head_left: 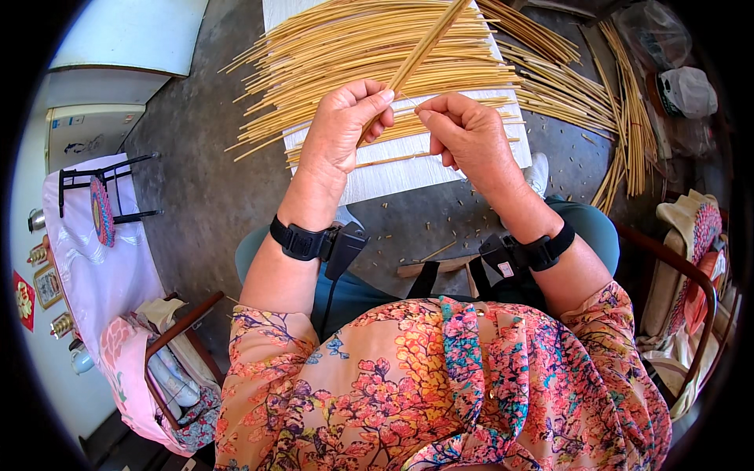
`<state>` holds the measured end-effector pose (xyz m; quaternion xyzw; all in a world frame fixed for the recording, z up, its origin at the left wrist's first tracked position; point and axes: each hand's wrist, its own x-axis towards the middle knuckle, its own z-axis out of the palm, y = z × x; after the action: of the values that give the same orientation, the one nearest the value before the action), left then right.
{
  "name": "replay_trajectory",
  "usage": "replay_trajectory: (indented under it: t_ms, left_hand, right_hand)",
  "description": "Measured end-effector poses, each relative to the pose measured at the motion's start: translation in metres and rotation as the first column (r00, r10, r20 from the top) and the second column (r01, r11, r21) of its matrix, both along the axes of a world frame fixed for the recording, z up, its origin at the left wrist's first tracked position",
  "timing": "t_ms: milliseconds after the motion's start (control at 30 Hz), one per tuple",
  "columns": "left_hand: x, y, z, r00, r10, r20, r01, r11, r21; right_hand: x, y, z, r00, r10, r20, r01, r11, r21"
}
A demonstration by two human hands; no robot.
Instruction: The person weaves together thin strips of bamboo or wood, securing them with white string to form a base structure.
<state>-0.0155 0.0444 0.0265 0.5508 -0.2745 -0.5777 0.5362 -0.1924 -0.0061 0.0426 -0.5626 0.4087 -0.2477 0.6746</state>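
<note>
My left hand [339, 119] is closed round a small bundle of thin straw-coloured stalks [429, 45], gripped near its lower part. The bundle slants up and away to the right, past the top edge of the view. Just right of it, my right hand [473, 135] is closed with thumb and forefinger pinched together; whatever they hold, if anything, is too small to make out. Beneath both hands, many long loose stalks [338, 59] lie roughly side by side across a white wood-grain board [393, 177]. A few single stalks rest nearer me.
More stalks [561, 98] lie on the grey floor to the right, among scattered cut bits. A clear plastic bag [687, 92] stands at far right. Wooden-armed chairs flank me, the right one with an armrest [667, 259]. At left, a black-legged stool [102, 196] lies on a cloth-covered surface.
</note>
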Motion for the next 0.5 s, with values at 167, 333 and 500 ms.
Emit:
replay_trajectory:
  t_ms: [167, 333, 500]
  left_hand:
    - [-0.0020, -0.0006, 0.0020, 0.996, -0.004, 0.088, 0.004, 1.000, -0.001]
    - [-0.0069, -0.0001, 0.0063, 0.974, 0.015, 0.225, -0.003, 0.998, -0.055]
    - [-0.0093, 0.0003, 0.0088, 0.938, 0.034, 0.345, -0.001, 0.995, -0.095]
  right_hand:
    - [-0.0008, -0.0008, -0.0011, 1.000, 0.001, -0.015, -0.001, 1.000, 0.002]
    - [-0.0014, -0.0022, -0.0047, 1.000, 0.010, -0.030, -0.010, 1.000, 0.003]
    - [-0.0014, -0.0023, -0.0084, 0.999, 0.010, -0.032, -0.009, 1.000, 0.016]
